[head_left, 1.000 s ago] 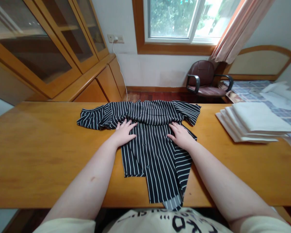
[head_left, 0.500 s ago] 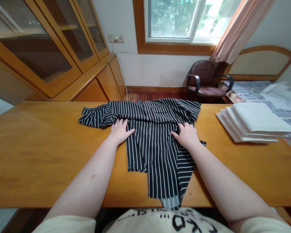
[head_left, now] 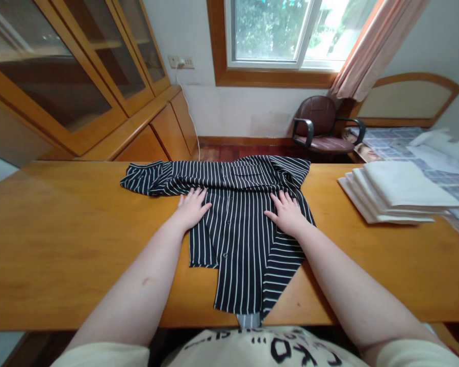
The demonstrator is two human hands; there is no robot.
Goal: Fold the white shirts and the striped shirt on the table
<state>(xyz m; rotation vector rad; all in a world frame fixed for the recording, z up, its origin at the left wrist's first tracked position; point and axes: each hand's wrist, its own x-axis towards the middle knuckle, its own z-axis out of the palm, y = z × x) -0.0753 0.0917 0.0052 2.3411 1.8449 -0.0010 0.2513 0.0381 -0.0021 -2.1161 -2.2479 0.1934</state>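
A black shirt with white stripes (head_left: 245, 239) lies on the wooden table (head_left: 80, 244), its buttons running down the front. Its upper part is bunched in folds near the far edge, with one sleeve out to the left. The lower hem reaches the near edge. My left hand (head_left: 193, 209) rests on the left side of the shirt, fingers spread. On the right side, my right hand (head_left: 286, 213) presses flat on the cloth, fingers apart. Neither hand grips the fabric.
A stack of folded white sheets or bags (head_left: 401, 191) sits at the table's right. Beyond the table stand a brown armchair (head_left: 317, 125) and a bed (head_left: 390, 140). A glass-doored cabinet (head_left: 110, 97) is at the left, and a window (head_left: 275, 35) is ahead.
The shirt's lower part has shifted left and its upper part slightly left. My right hand has moved a little left over the cloth; my left hand has hardly moved.
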